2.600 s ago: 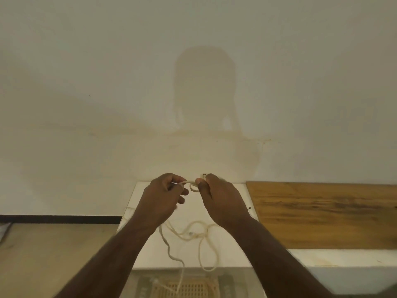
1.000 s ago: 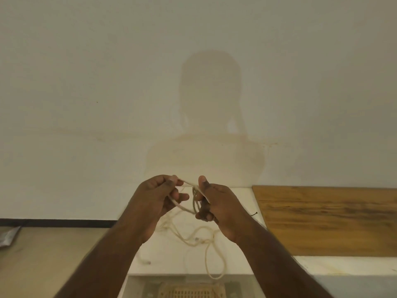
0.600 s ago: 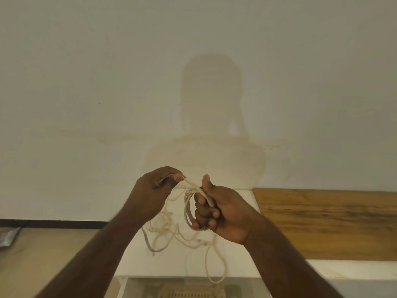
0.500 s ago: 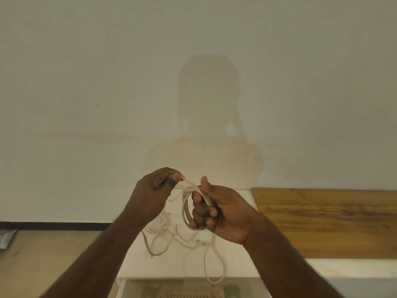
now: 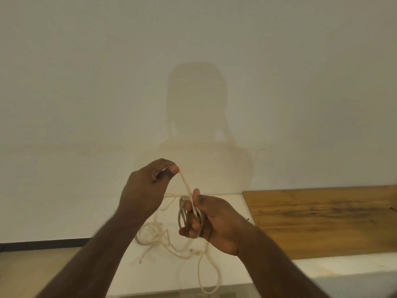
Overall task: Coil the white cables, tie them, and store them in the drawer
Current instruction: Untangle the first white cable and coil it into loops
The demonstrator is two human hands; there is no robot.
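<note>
Right hand (image 5: 217,222) is gripping a small coil (image 5: 184,214) of white cable, fingers curled through the loops, thumb up. Left hand (image 5: 146,190) is pinching the running strand (image 5: 186,184) above it, feeding another turn. Most of the cable (image 5: 163,239) is lying loose on the white surface (image 5: 223,276), one loop hanging over its front edge. Coiling looks barely begun; tying and storing not yet done; drawer not clearly visible.

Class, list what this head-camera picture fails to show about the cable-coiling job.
- Drawer: cut off by the bottom edge of the head view.
- Loop count in the coil: strands overlap, partly behind right hand fingers.
- Cable end in left hand: hidden by its pinching fingertips.
- Loose cable on the white surface: plugs too small.
</note>
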